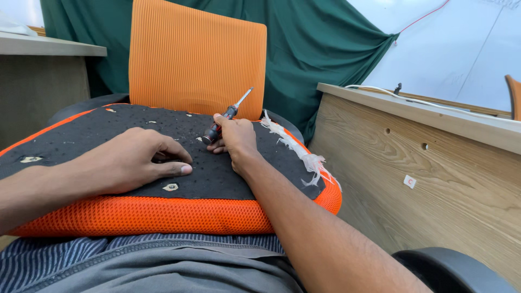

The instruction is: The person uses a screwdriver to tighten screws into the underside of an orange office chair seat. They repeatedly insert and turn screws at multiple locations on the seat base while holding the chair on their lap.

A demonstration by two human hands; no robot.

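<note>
Right hand (234,135) grips a screwdriver (225,118) — left hand (135,160) lies flat, empty, on the upturned chair seat (81,130).

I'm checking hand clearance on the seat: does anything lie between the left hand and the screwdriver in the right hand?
Nothing visible does. The left hand rests flat on the black seat underside; the right hand grips the screwdriver just beside it. Only bare black fabric with small specks shows in the gap between them.
</note>
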